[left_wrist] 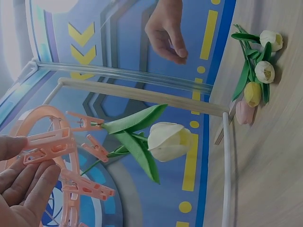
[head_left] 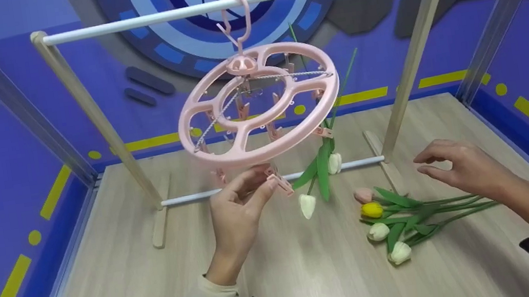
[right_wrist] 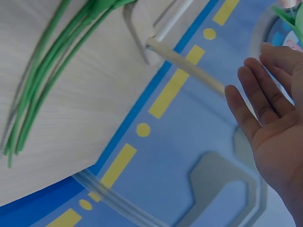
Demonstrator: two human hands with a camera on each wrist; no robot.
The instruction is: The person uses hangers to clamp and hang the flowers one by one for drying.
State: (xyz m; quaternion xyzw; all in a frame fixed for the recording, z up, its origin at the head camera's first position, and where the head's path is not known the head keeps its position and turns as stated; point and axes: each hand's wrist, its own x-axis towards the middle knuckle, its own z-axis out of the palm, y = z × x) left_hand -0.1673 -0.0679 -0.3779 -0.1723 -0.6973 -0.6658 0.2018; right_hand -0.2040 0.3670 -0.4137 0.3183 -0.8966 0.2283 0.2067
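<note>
In the head view, the left hand (head_left: 237, 206) pinches a pink peg (head_left: 280, 182) at 6 o'clock on the ring (head_left: 241, 140), long axis toward 5 o'clock; the right hand (head_left: 471, 166), thumb and fingers apart, hovers 2 o'clock from 4 tulips (head_left: 421, 213).

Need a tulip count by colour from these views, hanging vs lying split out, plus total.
Hanging white tulips: 2
Lying white tulips: 2
Lying yellow tulip: 1
Lying pink tulip: 1
Total: 6
</note>
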